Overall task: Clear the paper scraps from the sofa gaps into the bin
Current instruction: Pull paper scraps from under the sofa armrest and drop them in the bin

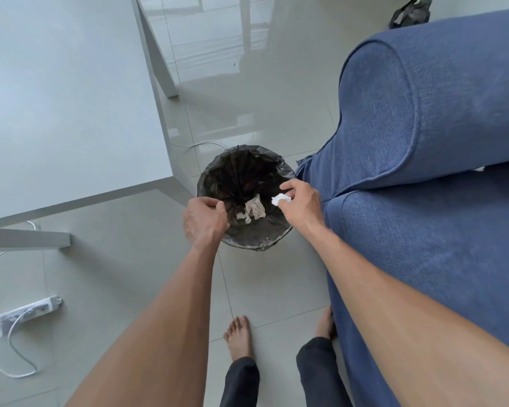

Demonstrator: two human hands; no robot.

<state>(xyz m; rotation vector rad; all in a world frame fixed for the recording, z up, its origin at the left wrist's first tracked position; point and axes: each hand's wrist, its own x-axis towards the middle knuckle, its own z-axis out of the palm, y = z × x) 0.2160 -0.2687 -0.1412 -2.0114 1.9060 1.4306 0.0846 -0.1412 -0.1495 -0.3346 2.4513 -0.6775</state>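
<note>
A round bin lined with a black bag stands on the tiled floor beside the blue sofa. Crumpled beige paper lies at the bottom of the bin. My right hand hovers over the bin's right rim, fingers pinched on a small white paper scrap. My left hand grips the bin's left rim and the liner edge. The sofa's gaps are mostly out of sight from here.
A white table stands to the left, its corner close to the bin. A white power strip with cables lies on the floor at lower left. My bare feet stand in front of the sofa. A black bag sits behind the sofa arm.
</note>
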